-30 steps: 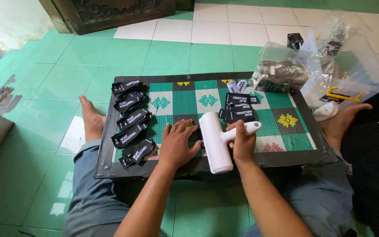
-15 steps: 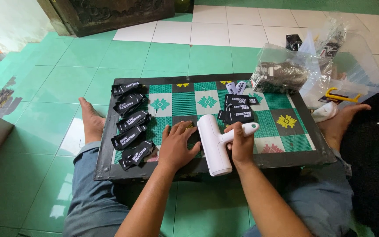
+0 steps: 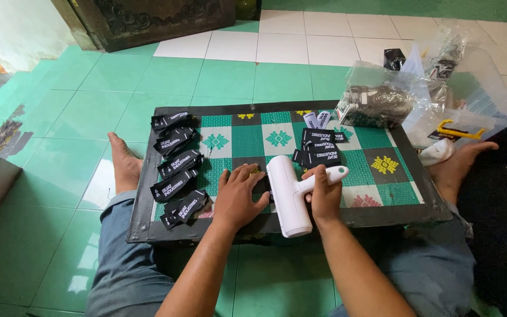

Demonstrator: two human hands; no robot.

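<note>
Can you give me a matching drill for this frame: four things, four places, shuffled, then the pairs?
Things:
1 white roller
2 row of black labels
3 clear plastic bags
4 left hand

Places:
A far right corner of the board
B gripped in the right hand
C flat on the board beside the roller
D along the board's left side

Pairs: 1-B, 2-D, 3-A, 4-C

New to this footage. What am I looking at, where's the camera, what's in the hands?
No machine here: a person sits on a green tiled floor, and the one camera is on their head, looking down. Across their lap lies a board with a green patterned top. The right hand grips the handle of a white roller. The left hand presses flat beside it. Black fabric labels lie in a column on the left, a smaller pile ahead. Clear plastic bags sit at the far right.
</note>
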